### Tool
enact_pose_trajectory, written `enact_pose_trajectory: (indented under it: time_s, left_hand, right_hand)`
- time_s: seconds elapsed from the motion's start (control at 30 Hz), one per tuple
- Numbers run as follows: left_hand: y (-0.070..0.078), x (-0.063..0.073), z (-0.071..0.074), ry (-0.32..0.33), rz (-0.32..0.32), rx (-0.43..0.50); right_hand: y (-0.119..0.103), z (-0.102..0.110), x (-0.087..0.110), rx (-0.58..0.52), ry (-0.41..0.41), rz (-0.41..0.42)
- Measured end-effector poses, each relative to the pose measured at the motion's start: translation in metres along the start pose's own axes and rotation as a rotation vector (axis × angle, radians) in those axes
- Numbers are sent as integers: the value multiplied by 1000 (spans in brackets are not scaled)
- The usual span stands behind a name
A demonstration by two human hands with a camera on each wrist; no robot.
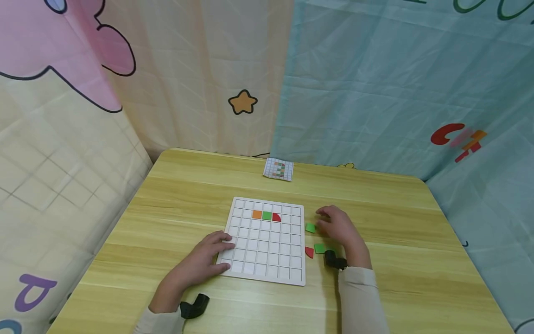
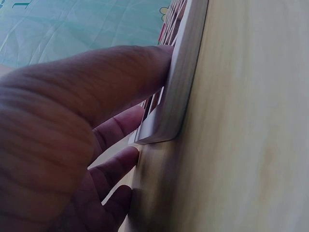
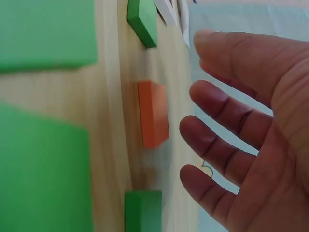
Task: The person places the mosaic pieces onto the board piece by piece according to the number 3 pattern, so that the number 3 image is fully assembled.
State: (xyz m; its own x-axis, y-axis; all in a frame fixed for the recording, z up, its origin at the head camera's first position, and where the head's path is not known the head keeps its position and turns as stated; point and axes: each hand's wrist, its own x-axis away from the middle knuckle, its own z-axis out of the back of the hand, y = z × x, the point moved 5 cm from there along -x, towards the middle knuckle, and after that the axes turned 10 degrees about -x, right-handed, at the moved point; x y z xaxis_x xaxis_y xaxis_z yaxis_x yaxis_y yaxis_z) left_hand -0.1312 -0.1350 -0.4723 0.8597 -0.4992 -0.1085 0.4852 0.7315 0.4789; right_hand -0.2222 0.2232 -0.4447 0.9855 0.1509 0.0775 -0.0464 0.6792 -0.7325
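Note:
A white grid board [image 1: 267, 260] lies on the table. In one of its upper rows sit an orange square tile [image 1: 257, 215], a green square tile [image 1: 267, 215] and a red quarter-round tile [image 1: 276, 217]. My left hand [image 1: 203, 260] rests on the board's left edge; in the left wrist view its thumb [image 2: 120, 72] touches the rim. To the right of the board, my right hand [image 1: 339, 226] hovers above the table with fingers apart, holding nothing. Close by, in the right wrist view, stand an orange tile [image 3: 153, 114] and a green tile [image 3: 143, 211].
Beside the board's right edge lie loose tiles: a green one [image 1: 310, 228], another green one [image 1: 319, 248] and a red quarter-round one [image 1: 309, 252]. A small card with a printed coloured grid [image 1: 278, 169] lies at the table's back edge. Curtains hang behind the table.

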Motion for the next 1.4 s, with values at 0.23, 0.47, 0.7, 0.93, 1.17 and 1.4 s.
enact_pose_trajectory:
  time_s: [0.23,0.47,0.7,0.93,1.17,1.4]
  left_hand:
    - [1,0,1,4,-6,-7]
    - [2,0,1,13,-17,-2]
    - [2,-1,1,11,-20,-10]
    - [2,-1,1,8,-18,-7]
    - [2,0,1,8,-8,0]
    - [2,0,2,13,-12,2]
  right_hand:
    - [8,3,6,-2,-12,-22]
    - [8,-2,7,-37,-21,-10]
    - [5,-12,5,-13,-35,-33]
    - [3,-15,6,-13,-55,-14]
    - [2,-18,5,3,-80,3]
    - [2,-21,6,59,-86,37]
